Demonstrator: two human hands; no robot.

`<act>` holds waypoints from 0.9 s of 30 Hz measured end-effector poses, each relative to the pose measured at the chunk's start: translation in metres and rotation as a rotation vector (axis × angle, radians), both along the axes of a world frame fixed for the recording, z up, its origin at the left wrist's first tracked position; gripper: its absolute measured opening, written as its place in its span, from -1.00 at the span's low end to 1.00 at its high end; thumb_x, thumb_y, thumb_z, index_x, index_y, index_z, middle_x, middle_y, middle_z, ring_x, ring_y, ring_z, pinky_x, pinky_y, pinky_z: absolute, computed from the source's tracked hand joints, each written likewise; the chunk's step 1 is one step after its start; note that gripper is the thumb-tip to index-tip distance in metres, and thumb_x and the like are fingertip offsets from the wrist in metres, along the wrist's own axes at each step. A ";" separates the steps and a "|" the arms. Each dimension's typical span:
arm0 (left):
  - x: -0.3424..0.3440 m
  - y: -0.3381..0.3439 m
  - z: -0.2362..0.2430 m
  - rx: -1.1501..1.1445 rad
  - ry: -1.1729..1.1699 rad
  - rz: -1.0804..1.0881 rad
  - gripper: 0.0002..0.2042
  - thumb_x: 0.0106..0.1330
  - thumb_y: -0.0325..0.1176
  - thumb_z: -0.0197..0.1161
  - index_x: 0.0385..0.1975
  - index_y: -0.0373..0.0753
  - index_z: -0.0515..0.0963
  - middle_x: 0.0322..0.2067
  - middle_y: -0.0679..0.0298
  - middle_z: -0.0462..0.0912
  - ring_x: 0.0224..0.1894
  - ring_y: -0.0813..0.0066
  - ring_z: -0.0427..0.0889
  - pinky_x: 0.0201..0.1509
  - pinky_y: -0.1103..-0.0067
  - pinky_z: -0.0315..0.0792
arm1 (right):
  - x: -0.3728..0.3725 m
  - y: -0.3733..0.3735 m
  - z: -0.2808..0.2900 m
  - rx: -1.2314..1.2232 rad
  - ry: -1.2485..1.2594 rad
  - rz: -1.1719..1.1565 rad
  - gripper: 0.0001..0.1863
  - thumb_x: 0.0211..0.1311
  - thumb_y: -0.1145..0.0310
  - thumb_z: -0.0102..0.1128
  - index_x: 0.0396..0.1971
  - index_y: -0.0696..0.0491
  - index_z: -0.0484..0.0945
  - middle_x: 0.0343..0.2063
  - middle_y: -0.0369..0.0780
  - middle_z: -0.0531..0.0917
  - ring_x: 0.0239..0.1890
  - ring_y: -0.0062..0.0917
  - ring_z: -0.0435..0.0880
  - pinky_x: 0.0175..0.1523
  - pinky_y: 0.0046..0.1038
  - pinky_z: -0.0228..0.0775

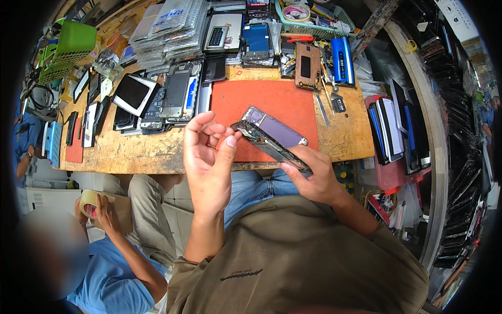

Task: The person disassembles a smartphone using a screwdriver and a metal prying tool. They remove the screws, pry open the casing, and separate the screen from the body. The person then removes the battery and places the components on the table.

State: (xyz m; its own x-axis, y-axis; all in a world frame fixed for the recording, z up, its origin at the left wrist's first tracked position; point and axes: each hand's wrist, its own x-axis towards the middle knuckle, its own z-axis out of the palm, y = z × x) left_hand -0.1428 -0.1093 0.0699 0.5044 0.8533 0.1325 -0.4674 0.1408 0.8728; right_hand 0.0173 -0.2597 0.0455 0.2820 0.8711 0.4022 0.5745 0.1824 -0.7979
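A dark, opened smartphone (274, 149) with its inner parts showing is tilted above the mat. My right hand (316, 175) grips its near right end, thumb on one side and fingers on the other. At the far left end of the phone, my left hand (209, 162) brings thumb and index finger together, its other fingers curled loosely. Whatever is in that pinch is too small to make out. Behind the phone, partly covered by it, is a purple phone back panel (280, 127) over the orange-red mat (261, 94).
Disassembled phones and tablets (178, 94) crowd the wooden table (345, 131) on the left. Bubble-wrap packs (170, 26), a brown phone frame (308, 65), tweezers (321, 109) and a blue cylinder (342, 60) stand farther back. At lower left, another person's hands hold a tape roll (90, 204).
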 end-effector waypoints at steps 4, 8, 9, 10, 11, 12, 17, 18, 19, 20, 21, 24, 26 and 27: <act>0.003 -0.001 -0.006 0.000 -0.001 0.007 -0.45 0.37 -0.72 0.32 0.32 -0.31 0.31 -0.03 0.28 0.49 0.04 0.56 0.56 0.23 0.58 0.55 | 0.001 0.001 -0.002 0.045 -0.026 0.021 -0.69 0.27 0.64 0.34 0.02 0.25 0.60 -0.28 -0.05 0.71 -0.32 -0.21 0.74 -0.22 -0.31 0.56; 0.002 -0.002 -0.009 0.013 0.007 0.044 -0.44 0.36 -0.74 0.32 0.32 -0.31 0.30 -0.04 0.28 0.49 0.03 0.58 0.55 0.21 0.62 0.54 | 0.000 0.000 -0.005 0.070 -0.098 0.015 -0.68 0.26 0.65 0.34 0.01 0.23 0.61 -0.24 -0.03 0.73 -0.27 -0.18 0.77 -0.19 -0.29 0.59; 0.001 -0.002 -0.009 0.011 0.009 0.057 -0.44 0.36 -0.74 0.32 0.32 -0.31 0.30 -0.04 0.28 0.49 0.03 0.58 0.55 0.22 0.61 0.54 | -0.001 0.000 -0.005 0.072 -0.098 0.015 -0.68 0.26 0.65 0.34 0.01 0.23 0.61 -0.24 -0.03 0.73 -0.26 -0.17 0.77 -0.19 -0.29 0.60; 0.000 -0.003 -0.009 0.009 0.012 0.070 -0.44 0.36 -0.74 0.32 0.32 -0.31 0.30 -0.04 0.28 0.49 0.02 0.58 0.55 0.23 0.61 0.55 | -0.001 0.000 -0.005 0.076 -0.078 0.019 -0.68 0.26 0.65 0.34 0.01 0.23 0.61 -0.24 -0.03 0.73 -0.26 -0.17 0.78 -0.18 -0.29 0.60; -0.001 -0.004 -0.009 -0.002 0.002 0.076 -0.44 0.36 -0.74 0.31 0.32 -0.31 0.30 -0.05 0.28 0.49 0.02 0.58 0.55 0.23 0.60 0.55 | -0.002 0.001 -0.005 0.080 -0.096 0.010 -0.68 0.25 0.65 0.34 0.01 0.23 0.61 -0.24 -0.02 0.73 -0.25 -0.17 0.78 -0.18 -0.29 0.60; -0.002 -0.005 -0.008 0.000 0.009 0.080 -0.44 0.36 -0.74 0.31 0.32 -0.31 0.30 -0.05 0.28 0.49 0.03 0.57 0.55 0.24 0.60 0.55 | -0.003 0.003 -0.005 0.087 -0.094 0.006 -0.69 0.25 0.65 0.34 0.01 0.23 0.61 -0.24 -0.02 0.73 -0.25 -0.17 0.78 -0.18 -0.29 0.61; -0.005 -0.006 -0.007 -0.029 -0.031 0.082 -0.45 0.38 -0.75 0.28 0.33 -0.31 0.29 -0.05 0.26 0.52 0.02 0.56 0.58 0.27 0.55 0.56 | -0.004 0.009 -0.005 0.106 -0.126 0.005 -0.69 0.24 0.65 0.35 -0.01 0.22 0.61 -0.23 -0.03 0.73 -0.22 -0.15 0.79 -0.16 -0.29 0.62; -0.005 -0.006 -0.008 -0.013 -0.019 0.089 -0.45 0.38 -0.75 0.29 0.33 -0.31 0.29 -0.05 0.26 0.52 0.03 0.56 0.58 0.26 0.56 0.55 | -0.004 0.010 -0.005 0.110 -0.139 0.006 -0.68 0.24 0.65 0.35 -0.01 0.22 0.61 -0.22 -0.03 0.74 -0.21 -0.15 0.79 -0.15 -0.29 0.62; -0.005 -0.005 -0.009 -0.012 -0.015 0.090 -0.45 0.38 -0.75 0.29 0.33 -0.31 0.29 -0.04 0.25 0.52 0.03 0.56 0.58 0.26 0.57 0.55 | -0.003 0.010 -0.005 0.105 -0.137 0.004 -0.68 0.23 0.65 0.35 0.00 0.21 0.61 -0.22 -0.03 0.74 -0.21 -0.15 0.79 -0.15 -0.29 0.62; -0.005 -0.005 -0.010 -0.022 -0.022 0.082 -0.44 0.38 -0.75 0.29 0.33 -0.31 0.29 -0.04 0.25 0.52 0.04 0.56 0.58 0.25 0.58 0.55 | -0.003 0.010 -0.005 0.105 -0.159 0.007 -0.67 0.22 0.66 0.36 0.00 0.20 0.61 -0.21 -0.03 0.74 -0.20 -0.15 0.79 -0.14 -0.28 0.63; -0.005 -0.005 -0.012 -0.016 -0.007 0.087 -0.43 0.37 -0.75 0.29 0.34 -0.31 0.29 -0.03 0.26 0.52 0.04 0.56 0.58 0.24 0.58 0.55 | -0.003 0.009 -0.006 0.097 -0.167 0.008 -0.66 0.21 0.66 0.36 0.00 0.20 0.61 -0.21 -0.04 0.74 -0.20 -0.15 0.79 -0.13 -0.28 0.64; -0.005 -0.005 -0.015 -0.030 -0.004 0.073 -0.41 0.36 -0.75 0.31 0.35 -0.31 0.29 -0.02 0.26 0.52 0.05 0.56 0.59 0.22 0.60 0.54 | -0.002 0.007 -0.008 0.088 -0.201 0.005 -0.63 0.17 0.67 0.38 0.00 0.18 0.61 -0.19 -0.04 0.74 -0.17 -0.15 0.79 -0.10 -0.28 0.65; -0.005 -0.005 -0.016 -0.067 -0.019 0.052 -0.40 0.34 -0.75 0.32 0.35 -0.31 0.29 -0.02 0.27 0.52 0.05 0.56 0.59 0.21 0.61 0.54 | -0.002 0.007 -0.009 0.086 -0.214 0.003 -0.61 0.15 0.67 0.38 0.01 0.18 0.61 -0.18 -0.04 0.74 -0.16 -0.15 0.79 -0.09 -0.27 0.66; -0.005 -0.005 -0.016 -0.059 -0.010 0.054 -0.40 0.35 -0.75 0.31 0.35 -0.31 0.29 -0.03 0.28 0.51 0.04 0.57 0.58 0.20 0.62 0.54 | -0.002 0.007 -0.009 0.084 -0.213 0.004 -0.61 0.14 0.68 0.38 0.01 0.18 0.61 -0.18 -0.04 0.74 -0.15 -0.14 0.79 -0.08 -0.27 0.66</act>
State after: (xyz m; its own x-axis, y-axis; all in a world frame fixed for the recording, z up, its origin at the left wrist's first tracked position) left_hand -0.1475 -0.1142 0.0541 0.4560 0.8858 0.0857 -0.4847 0.1664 0.8587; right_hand 0.0154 -0.2529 0.0363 0.1799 0.8328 0.5236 0.7277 0.2455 -0.6405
